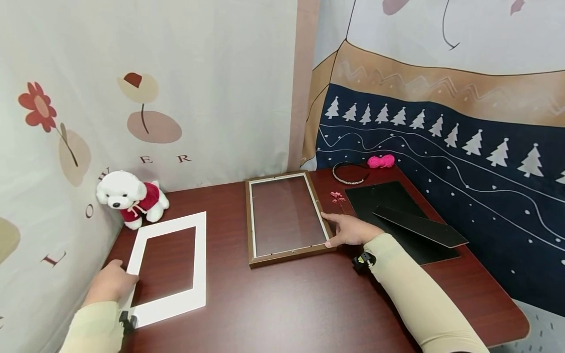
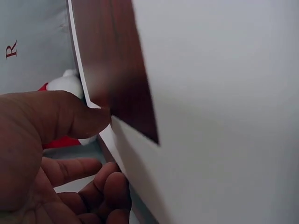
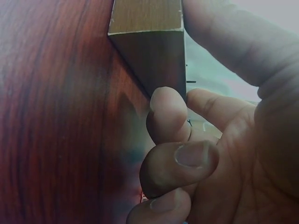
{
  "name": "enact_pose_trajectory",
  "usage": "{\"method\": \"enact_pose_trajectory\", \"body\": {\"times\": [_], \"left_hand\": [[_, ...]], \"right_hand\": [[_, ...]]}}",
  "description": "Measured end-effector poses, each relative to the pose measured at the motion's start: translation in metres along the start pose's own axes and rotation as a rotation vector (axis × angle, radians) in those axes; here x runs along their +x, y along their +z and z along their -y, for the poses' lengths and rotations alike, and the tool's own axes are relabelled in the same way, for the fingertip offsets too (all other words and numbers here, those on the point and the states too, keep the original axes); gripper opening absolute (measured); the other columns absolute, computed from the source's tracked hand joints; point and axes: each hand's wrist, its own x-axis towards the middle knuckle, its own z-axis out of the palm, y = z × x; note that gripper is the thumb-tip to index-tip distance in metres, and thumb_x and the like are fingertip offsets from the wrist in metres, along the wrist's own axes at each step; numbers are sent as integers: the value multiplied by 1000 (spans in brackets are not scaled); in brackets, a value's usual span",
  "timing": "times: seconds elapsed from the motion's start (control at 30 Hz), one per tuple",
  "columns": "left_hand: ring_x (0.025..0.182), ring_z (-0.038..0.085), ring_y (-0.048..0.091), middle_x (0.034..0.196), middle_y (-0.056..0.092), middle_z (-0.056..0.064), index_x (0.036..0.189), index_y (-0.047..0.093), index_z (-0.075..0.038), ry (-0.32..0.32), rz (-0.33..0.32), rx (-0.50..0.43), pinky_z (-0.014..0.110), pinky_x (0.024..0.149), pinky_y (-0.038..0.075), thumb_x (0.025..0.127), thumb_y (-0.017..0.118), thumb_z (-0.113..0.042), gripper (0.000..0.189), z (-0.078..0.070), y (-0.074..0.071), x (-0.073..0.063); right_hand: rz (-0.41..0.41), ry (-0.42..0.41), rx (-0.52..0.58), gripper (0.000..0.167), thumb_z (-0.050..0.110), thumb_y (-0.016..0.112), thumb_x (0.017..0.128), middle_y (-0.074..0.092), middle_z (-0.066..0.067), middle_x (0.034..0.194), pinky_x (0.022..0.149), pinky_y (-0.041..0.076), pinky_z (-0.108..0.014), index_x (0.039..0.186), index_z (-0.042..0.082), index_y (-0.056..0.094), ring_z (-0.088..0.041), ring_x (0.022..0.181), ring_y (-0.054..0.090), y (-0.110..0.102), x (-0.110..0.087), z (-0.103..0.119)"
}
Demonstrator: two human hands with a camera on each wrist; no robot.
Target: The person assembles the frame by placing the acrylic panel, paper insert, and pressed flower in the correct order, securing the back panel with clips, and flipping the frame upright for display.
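A white picture mat [image 1: 200, 260] with a rectangular window lies at the left of the table. My left hand [image 1: 110, 282] holds its left border; in the left wrist view the thumb lies over the mat [image 2: 224, 93] and the other fingers curl at its outer edge. In the middle lies a brown picture frame [image 1: 250, 225] with a white inner lip, small dark tabs and a clear pane. My right hand [image 1: 350, 229] grips its right side near the front corner. The right wrist view shows curled fingertips against the wooden frame [image 3: 149, 60].
A black backing board [image 1: 375, 196] with a raised stand flap [image 1: 419, 226] lies right of the frame. Behind it are pink dried flowers [image 1: 337, 197], a headband [image 1: 348, 182] and pink yarn [image 1: 381, 161]. A plush dog [image 1: 147, 196] sits back left, by the curtain [image 1: 229, 98].
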Motion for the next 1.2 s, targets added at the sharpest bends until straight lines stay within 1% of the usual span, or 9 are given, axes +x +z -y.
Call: {"method": "enact_pose_trajectory", "body": {"times": [0.13, 0.33, 0.43, 0.63, 0.77, 0.87, 1.0, 1.1, 1.2], "left_hand": [[120, 66, 48, 135, 42, 52, 141, 30, 29, -47, -6, -21, 71, 102, 44, 92, 70, -20, 80, -2, 2, -1], [123, 67, 46, 137, 40, 52, 142, 31, 29, -82, -10, -23, 71, 104, 43, 92, 70, -23, 82, 0, 4, -1], [122, 66, 47, 137, 41, 52, 140, 33, 29, -79, 1, -32, 70, 103, 44, 92, 71, -24, 81, 1, 3, -1], [124, 64, 46, 138, 38, 52, 143, 29, 27, -19, -3, -100, 70, 103, 43, 95, 64, -21, 76, 3, -4, -2], [118, 59, 52, 134, 42, 50, 153, 21, 21, 30, -16, -198, 63, 91, 50, 98, 59, -13, 75, -1, -8, -6], [100, 46, 63, 122, 51, 46, 159, 11, 16, 115, -32, -290, 45, 77, 55, 99, 56, -5, 78, -2, -6, -6], [83, 27, 68, 115, 57, 39, 164, 6, 8, 211, -33, -447, 35, 66, 56, 103, 49, 3, 75, -8, -1, -10], [80, 24, 69, 121, 53, 40, 166, 6, 3, 220, -24, -537, 37, 66, 60, 105, 42, 4, 70, -16, 0, -14], [84, 24, 69, 129, 47, 43, 167, 5, 1, 206, -13, -576, 38, 69, 62, 107, 39, 2, 69, -25, 0, -17]], "right_hand": [[-1, 0, 8, 99, 25, 91, 83, 63, -12, 112, 69, 48, -34, 164, 9, 37, -23, 87, 55, 0, 0, -1], [3, 2, 4, 99, 26, 90, 84, 60, -11, 99, 67, 47, -34, 165, 10, 36, -22, 83, 55, 2, 2, -5], [3, 3, 4, 100, 27, 91, 84, 61, -10, 102, 68, 47, -34, 165, 10, 36, -22, 84, 55, 3, 3, -6], [2, 8, 4, 100, 29, 91, 83, 61, -11, 105, 69, 47, -35, 165, 11, 36, -22, 85, 56, 3, 2, -6], [-1, 8, -5, 100, 29, 91, 83, 62, -11, 109, 71, 48, -35, 165, 11, 37, -23, 87, 56, 2, 0, -5], [0, 12, -9, 100, 30, 91, 83, 62, -12, 112, 71, 49, -35, 165, 11, 36, -23, 88, 57, 1, -1, -3], [-1, 11, -15, 100, 29, 91, 83, 62, -13, 115, 72, 49, -35, 165, 10, 37, -23, 88, 57, -1, -1, -2], [-3, 4, -20, 99, 28, 91, 83, 62, -14, 120, 72, 49, -34, 165, 10, 37, -23, 88, 57, -1, 0, -2], [-1, 0, -30, 99, 28, 91, 83, 62, -14, 122, 72, 49, -34, 164, 9, 38, -22, 87, 57, -1, 2, -3]]}}
